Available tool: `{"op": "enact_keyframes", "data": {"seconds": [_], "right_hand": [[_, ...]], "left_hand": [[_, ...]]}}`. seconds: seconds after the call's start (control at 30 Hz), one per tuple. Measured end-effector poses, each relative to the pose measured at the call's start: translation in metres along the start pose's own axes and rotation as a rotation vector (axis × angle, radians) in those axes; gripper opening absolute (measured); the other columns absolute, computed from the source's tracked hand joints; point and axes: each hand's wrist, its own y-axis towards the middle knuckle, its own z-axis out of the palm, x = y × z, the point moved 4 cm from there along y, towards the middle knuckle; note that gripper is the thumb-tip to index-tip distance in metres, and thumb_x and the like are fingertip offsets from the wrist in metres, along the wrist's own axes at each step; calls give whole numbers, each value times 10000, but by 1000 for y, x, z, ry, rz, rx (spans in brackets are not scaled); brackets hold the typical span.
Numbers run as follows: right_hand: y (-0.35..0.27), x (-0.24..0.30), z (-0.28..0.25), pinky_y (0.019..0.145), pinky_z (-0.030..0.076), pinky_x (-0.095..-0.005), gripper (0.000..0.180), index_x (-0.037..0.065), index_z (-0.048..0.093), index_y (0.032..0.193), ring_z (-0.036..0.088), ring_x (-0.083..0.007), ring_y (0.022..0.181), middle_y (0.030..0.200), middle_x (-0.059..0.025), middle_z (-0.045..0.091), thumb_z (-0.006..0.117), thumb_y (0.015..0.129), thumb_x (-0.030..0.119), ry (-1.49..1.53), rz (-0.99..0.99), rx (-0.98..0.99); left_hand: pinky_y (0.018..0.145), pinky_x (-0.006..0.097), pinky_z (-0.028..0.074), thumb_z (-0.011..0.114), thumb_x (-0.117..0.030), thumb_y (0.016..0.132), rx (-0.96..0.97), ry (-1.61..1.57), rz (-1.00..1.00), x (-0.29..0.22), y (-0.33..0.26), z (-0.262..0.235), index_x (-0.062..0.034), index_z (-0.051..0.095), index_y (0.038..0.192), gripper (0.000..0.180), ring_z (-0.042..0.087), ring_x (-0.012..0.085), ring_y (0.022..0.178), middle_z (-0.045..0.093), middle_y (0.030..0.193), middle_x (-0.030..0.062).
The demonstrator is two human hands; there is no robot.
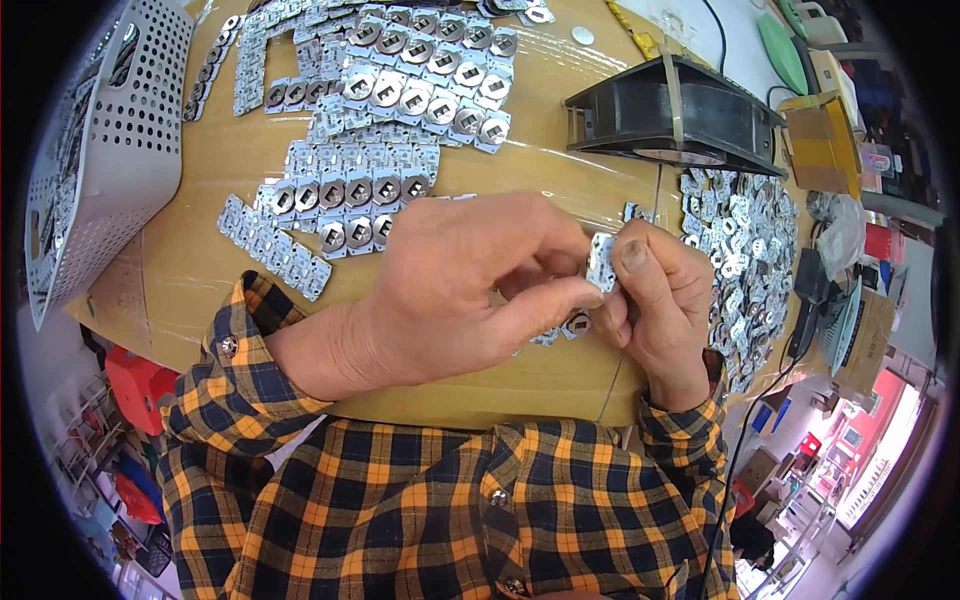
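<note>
Both hands meet over the table, right of the middle. A small white circuit board (601, 262) is pinched between my right hand (665, 290), its thumb on the near face, and the fingertips of my left hand (470, 285). The fingers of both hands are closed at its edges, and the board stands tilted. Below the hands a few boards with a round metal part (578, 323) lie partly hidden. Panels of joined circuit boards (440, 85) with round metal coin-cell holders lie in rows beyond my left hand. A narrow board strip (270, 245) lies beside them.
A grey perforated basket (140, 140) holding boards stands at the left. At the back right sits a black fan (680, 110) with a strap around it. A heap of loose small boards (750, 270) spreads at the right. A cable (745, 430) runs down the right side.
</note>
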Motion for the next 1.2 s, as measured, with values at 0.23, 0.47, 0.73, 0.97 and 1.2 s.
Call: {"op": "enact_keyframes", "data": {"seconds": [0.23,0.47,0.73,0.97,1.2], "right_hand": [[3,1,-5,425,301,-193,312,16,606,766,420,-21,459,564,16,530,518,1004,198,-77,-36,-12],[-3,18,-7,482,355,-252,198,22,572,745,503,-122,543,691,-41,579,589,918,116,-650,-562,-278],[-20,0,74,931,459,-530,135,39,565,773,598,-307,1023,1059,-166,615,656,741,133,-1181,-960,314],[8,12,18,815,447,-446,96,25,566,815,575,-308,865,947,-133,599,634,746,23,-1527,-688,-107],[-3,28,-5,742,427,-363,65,-8,595,915,574,-276,819,863,-115,614,567,908,50,-1402,-607,-533]], "left_hand": [[427,258,407,809,-61,720,21,293,204,-5,-3,3,-16,647,856,216,582,149,490,622,667,64],[503,216,417,727,-6,782,-99,481,181,-11,17,-46,-17,637,841,108,581,106,571,615,722,40],[562,334,428,773,-23,646,165,736,163,-17,13,-63,-22,599,808,237,580,237,684,584,774,67],[643,403,435,733,-33,586,309,906,186,-5,7,-53,-35,553,713,220,511,284,766,472,786,87],[539,372,403,671,-3,658,223,696,272,-18,14,-47,-19,573,722,118,519,277,652,490,694,94]]}}
